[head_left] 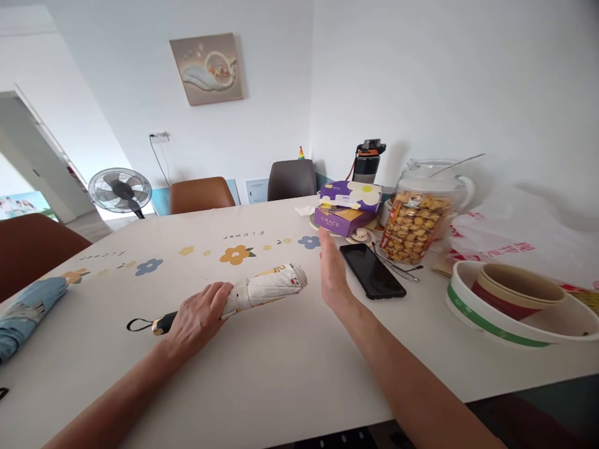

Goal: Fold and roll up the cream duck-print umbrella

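Note:
A folded umbrella (269, 288), white with a printed pattern, lies across the table with its dark handle and wrist loop pointing left. My left hand (199, 312) is wrapped over it near the handle, and its thumb is hidden. Beyond the umbrella's right end, and apart from it, my right hand (333, 271) stands on edge with fingers stretched out, holding nothing. A black smartphone (373, 270) lies flat just to the right of that hand. Another folded umbrella (30, 315), light blue, rests at the table's left edge.
Right of the phone stand a jar of snacks (414, 227), white and brown paper bowls (491, 333) and a plastic bag (519, 234). Behind are a purple tissue pack (350, 194), a purple box (344, 219) and a black bottle (366, 163). Chairs (201, 194) and a fan (120, 190) surround the flower-printed table (262, 380).

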`<state>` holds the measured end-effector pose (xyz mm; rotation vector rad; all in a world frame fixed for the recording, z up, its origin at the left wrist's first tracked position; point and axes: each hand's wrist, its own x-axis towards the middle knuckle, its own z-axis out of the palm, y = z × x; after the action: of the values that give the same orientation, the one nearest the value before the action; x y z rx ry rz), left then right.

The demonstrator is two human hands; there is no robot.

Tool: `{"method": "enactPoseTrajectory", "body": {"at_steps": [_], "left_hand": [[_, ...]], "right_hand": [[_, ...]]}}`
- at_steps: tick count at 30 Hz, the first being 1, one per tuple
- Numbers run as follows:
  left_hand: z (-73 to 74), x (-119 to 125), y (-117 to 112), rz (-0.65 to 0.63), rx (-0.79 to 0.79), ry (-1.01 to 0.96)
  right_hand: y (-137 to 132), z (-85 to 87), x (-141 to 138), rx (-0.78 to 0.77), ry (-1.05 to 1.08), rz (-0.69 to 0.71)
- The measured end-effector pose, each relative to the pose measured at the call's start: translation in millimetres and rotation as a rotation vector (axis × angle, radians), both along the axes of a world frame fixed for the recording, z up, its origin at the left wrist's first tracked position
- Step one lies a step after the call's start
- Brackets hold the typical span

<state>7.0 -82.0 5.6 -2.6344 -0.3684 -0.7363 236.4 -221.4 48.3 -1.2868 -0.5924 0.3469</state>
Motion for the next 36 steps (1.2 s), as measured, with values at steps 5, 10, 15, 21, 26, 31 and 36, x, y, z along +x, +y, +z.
{"method": "enactPoseTrajectory", "body": {"at_steps": [5, 10, 15, 21, 26, 31, 36], "left_hand": [[1.4, 3.1, -10.8, -0.016, -0.007, -0.033], [4.7, 0.7, -12.4, -0.044, -0.012, -0.051], [6.9, 0.0, -10.3, -0.006, 0.029, -0.003], [8.4, 2.4, -12.9, 0.001, 0.031, 0.073], [10.4, 3.7, -16.4, 0.015, 0.033, 0.029], [12.1, 4.3, -17.4, -0.006, 0.15, -0.031], [15.5, 2.5, -14.6, 0.037, 0.224, -0.047]], "right_hand": [[2.2, -4.5, -7.6, -0.062, 0.023, 0.349], [-1.1, -2.4, -5.3, -0.06, 0.119, 0.423], [0.6, -5.2, -0.8, -0.056, 0.195, 0.495], [3.2, -4.9, 0.6, -0.097, 0.037, 0.416], [4.3, -4.7, -1.8, -0.047, 0.072, 0.272], [2.7, -5.2, -6.8, -0.177, 0.007, 0.385], [1.2, -2.0, -11.8, -0.233, 0.159, 0.385]]}}
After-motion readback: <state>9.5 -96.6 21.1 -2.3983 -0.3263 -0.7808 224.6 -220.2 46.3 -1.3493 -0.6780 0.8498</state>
